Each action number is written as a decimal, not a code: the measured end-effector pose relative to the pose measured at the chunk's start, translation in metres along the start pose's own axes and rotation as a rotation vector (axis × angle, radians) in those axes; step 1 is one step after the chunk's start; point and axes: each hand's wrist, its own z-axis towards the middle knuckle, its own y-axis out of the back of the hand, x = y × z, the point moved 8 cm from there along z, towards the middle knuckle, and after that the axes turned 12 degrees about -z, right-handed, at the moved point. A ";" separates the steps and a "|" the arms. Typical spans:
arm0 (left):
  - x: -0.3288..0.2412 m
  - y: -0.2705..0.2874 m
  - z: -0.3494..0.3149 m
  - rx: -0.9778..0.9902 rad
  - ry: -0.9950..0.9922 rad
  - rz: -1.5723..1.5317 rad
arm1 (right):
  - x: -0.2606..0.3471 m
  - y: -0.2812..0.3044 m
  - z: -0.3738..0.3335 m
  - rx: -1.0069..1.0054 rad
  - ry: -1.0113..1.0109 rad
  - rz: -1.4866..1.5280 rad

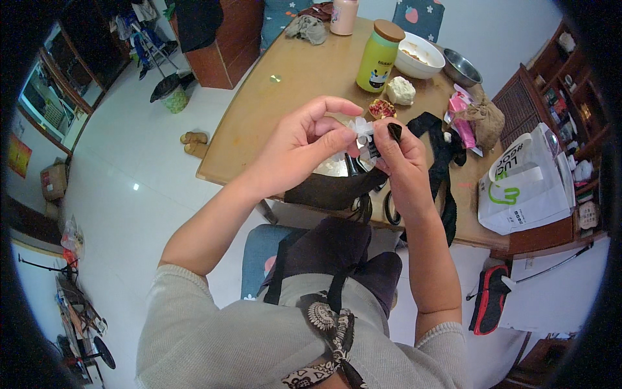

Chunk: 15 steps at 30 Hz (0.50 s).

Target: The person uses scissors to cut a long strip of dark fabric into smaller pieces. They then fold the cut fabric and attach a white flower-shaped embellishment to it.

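Above the table's near edge, my left hand (pixel 301 146) and my right hand (pixel 403 155) meet at a small white, translucent piece with petal-like parts (pixel 360 128). Thumb and fingers of the left hand are closed at its left side. The right hand grips its other side, along with something dark; a pointed black tip (pixel 395 132) shows over the right thumb. Below the hands a wide black fabric band (pixel 330 191) hangs across the table edge. Black straps (pixel 437 162) spread to the right. My fingers partly hide the white piece, so its exact kind cannot be made out.
On the table (pixel 272 117) stand a green jar with a wooden lid (pixel 377 57), a white bowl (pixel 424 68), a metal bowl (pixel 461 67) and a pink bottle (pixel 343 16). A pale lump (pixel 401 91) lies nearby. At right are a brown pouch (pixel 486 123) and a white bag (pixel 521 201).
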 end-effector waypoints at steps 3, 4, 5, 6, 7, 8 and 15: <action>0.007 0.007 0.003 0.011 0.098 0.023 | -0.006 0.001 0.001 -0.029 -0.074 0.092; 0.005 0.010 0.003 -0.031 0.006 0.056 | -0.006 0.001 0.001 -0.044 -0.109 0.143; 0.007 0.010 0.002 -0.073 -0.087 0.089 | -0.007 0.000 0.001 -0.059 -0.145 0.195; 0.005 0.010 0.000 -0.113 -0.176 0.122 | -0.006 0.002 0.001 -0.104 -0.160 0.212; 0.002 0.009 -0.003 -0.139 -0.203 0.244 | -0.006 0.005 0.000 -0.150 -0.176 0.229; -0.005 0.006 -0.006 -0.165 -0.230 0.366 | -0.008 0.007 0.000 -0.194 -0.192 0.247; -0.018 -0.004 -0.012 -0.159 -0.406 0.763 | -0.013 0.010 -0.002 -0.182 -0.195 0.273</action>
